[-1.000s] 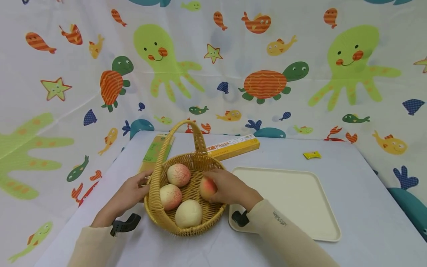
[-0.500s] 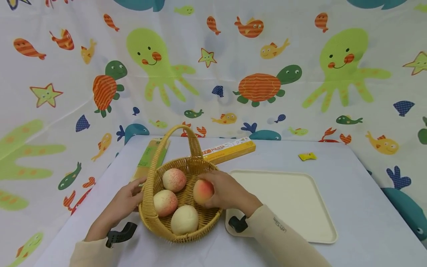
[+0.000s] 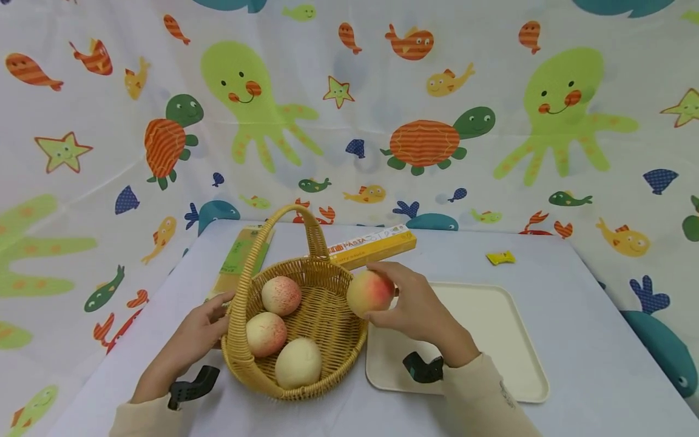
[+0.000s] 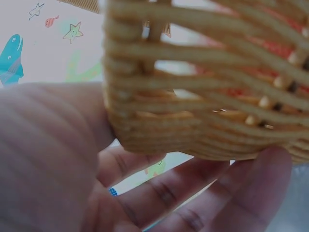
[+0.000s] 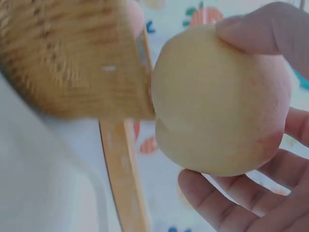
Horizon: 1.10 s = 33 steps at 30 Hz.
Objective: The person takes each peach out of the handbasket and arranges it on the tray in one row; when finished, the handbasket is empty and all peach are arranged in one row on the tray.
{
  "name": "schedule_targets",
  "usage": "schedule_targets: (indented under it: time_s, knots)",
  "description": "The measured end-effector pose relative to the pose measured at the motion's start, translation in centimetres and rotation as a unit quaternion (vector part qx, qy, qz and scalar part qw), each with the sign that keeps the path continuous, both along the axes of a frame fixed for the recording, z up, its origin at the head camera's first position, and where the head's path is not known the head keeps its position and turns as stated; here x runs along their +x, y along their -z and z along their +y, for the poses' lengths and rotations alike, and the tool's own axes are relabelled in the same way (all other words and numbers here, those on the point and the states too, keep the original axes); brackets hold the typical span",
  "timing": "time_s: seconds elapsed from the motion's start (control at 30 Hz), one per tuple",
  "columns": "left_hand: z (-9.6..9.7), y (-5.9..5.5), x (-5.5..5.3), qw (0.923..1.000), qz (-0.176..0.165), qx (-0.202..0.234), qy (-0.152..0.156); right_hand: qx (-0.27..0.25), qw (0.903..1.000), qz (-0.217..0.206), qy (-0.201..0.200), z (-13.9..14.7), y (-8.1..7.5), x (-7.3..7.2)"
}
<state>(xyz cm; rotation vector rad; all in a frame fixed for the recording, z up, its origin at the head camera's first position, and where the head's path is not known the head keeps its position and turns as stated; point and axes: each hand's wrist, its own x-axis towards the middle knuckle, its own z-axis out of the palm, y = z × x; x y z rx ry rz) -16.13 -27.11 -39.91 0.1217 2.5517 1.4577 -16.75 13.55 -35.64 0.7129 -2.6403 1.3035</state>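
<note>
A yellow peach with a red blush [image 3: 371,294] is gripped in my right hand [image 3: 417,303], raised over the right rim of a wicker basket [image 3: 341,337]. In the right wrist view the thumb lies on one side of the peach [image 5: 217,101] and the fingers on the other. My left hand [image 3: 199,331] holds the basket's left side near the foot of its arched handle; in the left wrist view its fingers [image 4: 164,188] reach along the wicker wall [image 4: 193,96]. Inside the basket lie two speckled pink peaches [image 3: 281,295] and a pale round fruit [image 3: 298,363].
A cream tray [image 3: 524,340] lies right of the basket, partly under my right forearm. Behind the basket are a yellow pasta box [image 3: 377,246] and a green and tan packet [image 3: 240,258]. A small yellow wrapped packet [image 3: 500,258] lies at the back right.
My right hand has lifted the peach from the basket's right inside and moved it up and right to the rim. My left hand stays at the basket's side.
</note>
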Motion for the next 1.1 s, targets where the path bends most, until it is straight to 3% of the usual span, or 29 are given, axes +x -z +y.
schedule_targets:
  time_s: [0.13,0.37,0.63,0.83,1.1]
  knots:
    - [-0.3,0.0,0.0,1.0000,-0.004,0.005,0.005,0.003,0.9994,-0.024,0.026,1.3,0.6,-0.1]
    - [-0.6,-0.1,0.1,0.9997,0.008,0.018,0.016,0.022,0.9982,-0.047,0.030,2.9,1.8,-0.6]
    - [-0.4,0.4,-0.3,0.9998,0.016,0.010,0.006,0.041,0.9964,-0.073,0.011,3.6,3.7,-1.8]
    - [-0.4,0.4,-0.2,1.0000,-0.005,-0.002,-0.005,0.055,0.9952,-0.080,-0.011,3.4,4.9,-2.0]
    - [-0.1,0.3,-0.3,0.9994,-0.029,-0.006,-0.018,0.061,0.9946,-0.079,-0.029,3.9,5.3,-1.9]
